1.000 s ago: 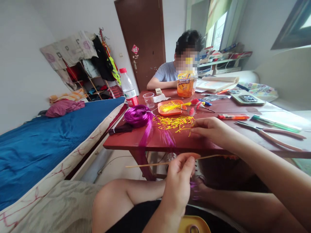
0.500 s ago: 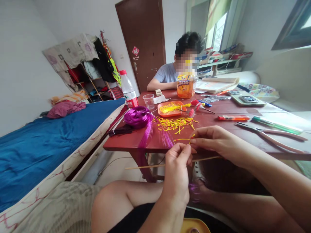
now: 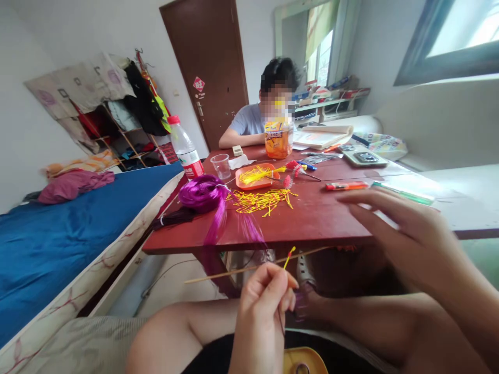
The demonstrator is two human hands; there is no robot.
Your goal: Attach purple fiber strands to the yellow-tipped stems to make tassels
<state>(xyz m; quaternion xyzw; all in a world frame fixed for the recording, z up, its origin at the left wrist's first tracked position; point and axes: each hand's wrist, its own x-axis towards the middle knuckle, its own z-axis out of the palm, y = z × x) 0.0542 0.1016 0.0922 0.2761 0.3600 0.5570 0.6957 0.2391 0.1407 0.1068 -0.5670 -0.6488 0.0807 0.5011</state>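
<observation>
My left hand [image 3: 267, 298] is pinched around a short yellow stem with a red tip [image 3: 289, 257], which points upward from the fingertips. A thin dark strand hangs below those fingers. Passing behind the hand is a thin wooden stick [image 3: 218, 276]; whether the hand also grips it is hidden. My right hand [image 3: 401, 223], slightly blurred, hovers over the table's right front, fingers apart with nothing visible in them. The nearest things to it are an orange-red cutter knife [image 3: 346, 186] and a green-handled tool [image 3: 403, 192]. A pile of yellow stems [image 3: 261, 201] lies on the table.
The red table [image 3: 312, 221] carries a purple fibre bundle [image 3: 202, 193], an orange tray [image 3: 238, 179], a plastic cup [image 3: 221, 166], a water bottle [image 3: 185, 148], an iced-tea bottle [image 3: 278, 140] and a phone [image 3: 364, 156]. Across it sits a person [image 3: 246, 122]. A yellow tray [image 3: 312, 358] is below my hands.
My right hand has left the left fingertips and moved right over the table, opening and covering the pliers. The left hand has dropped slightly, keeping the yellow stem. The view has turned to the right.
</observation>
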